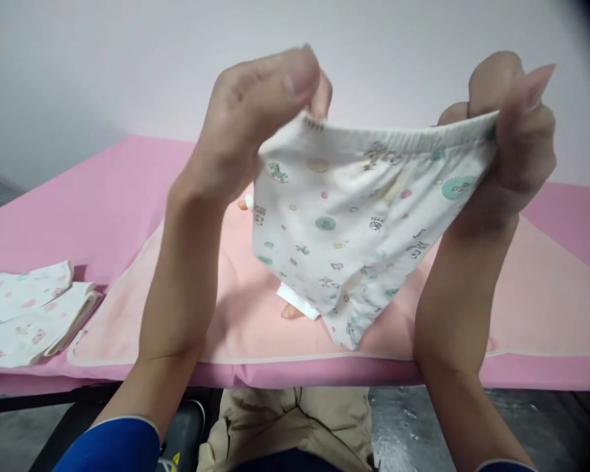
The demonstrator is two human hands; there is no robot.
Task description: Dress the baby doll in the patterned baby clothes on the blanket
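Small white baby pants (319,196), printed with green dots and little animals, hang stretched by the elastic waistband between my hands. My left hand (270,98) grips one end of the waistband, thumb on top. The other end is pinched in my right hand (511,131), which is slightly blurred. Behind the pants, most of a doll-like figure is hidden. A tan hand or foot (291,311) with a white cuff (299,300) shows below them, and another tan tip (242,205) shows at their left.
A peach pad (177,328) with a pale border lies on the pink-covered table (103,190). Folded printed baby clothes (29,311) lie at the left front. A pale wall (128,65) rises behind the table, and a dark chair-like object (189,426) stands below its front edge.
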